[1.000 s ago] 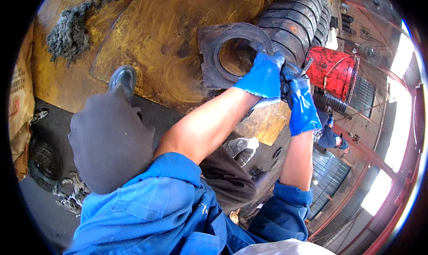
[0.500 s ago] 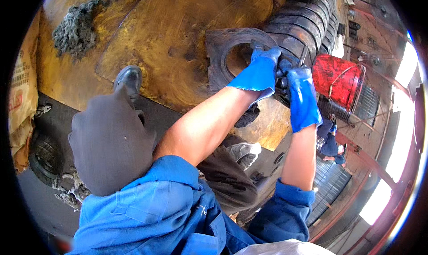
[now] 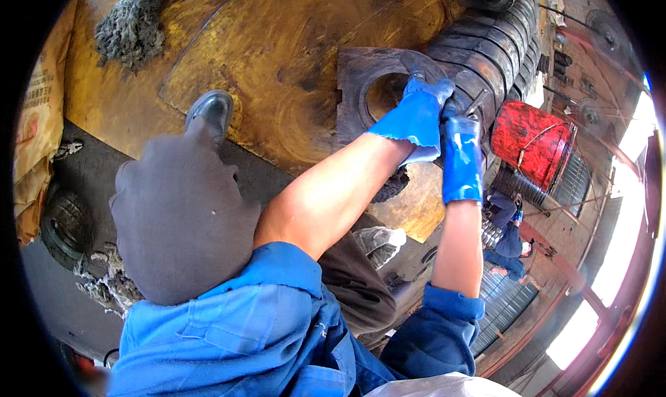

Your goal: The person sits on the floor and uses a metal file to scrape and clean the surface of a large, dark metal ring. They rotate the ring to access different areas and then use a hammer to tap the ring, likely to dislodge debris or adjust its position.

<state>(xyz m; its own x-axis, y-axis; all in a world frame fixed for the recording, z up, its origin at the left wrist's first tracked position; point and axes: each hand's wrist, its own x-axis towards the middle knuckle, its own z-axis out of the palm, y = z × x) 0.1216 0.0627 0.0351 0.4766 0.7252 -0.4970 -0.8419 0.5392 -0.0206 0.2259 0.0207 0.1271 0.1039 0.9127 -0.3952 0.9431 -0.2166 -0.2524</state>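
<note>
A dark square plate with a round opening (image 3: 350, 85) stands at the near end of a row of thick black rings (image 3: 479, 50). My left hand (image 3: 424, 102), in a blue rubber glove, rests at the right rim of that opening; its blackened fingers are partly hidden, so their grip is unclear. Close beside it is my right hand (image 3: 460, 130), gloved the same way and closed around a dark tool. A short thin bar (image 3: 478, 102) of this tool sticks out above the fist. The rest of the tool is hidden by the glove.
Right of the rings stands a red, black-smeared bucket (image 3: 531, 144). A stained yellow-brown sheet (image 3: 277, 71) covers the floor ahead, with a grey heap of rags (image 3: 132, 29) on it. My boot (image 3: 210, 112) is at its edge. Another person (image 3: 510, 241) is farther off, right.
The whole view has shifted slightly. My right hand has drawn nearer to my left, and the bar above it has tilted more to the right. My left hand stays at the plate.
</note>
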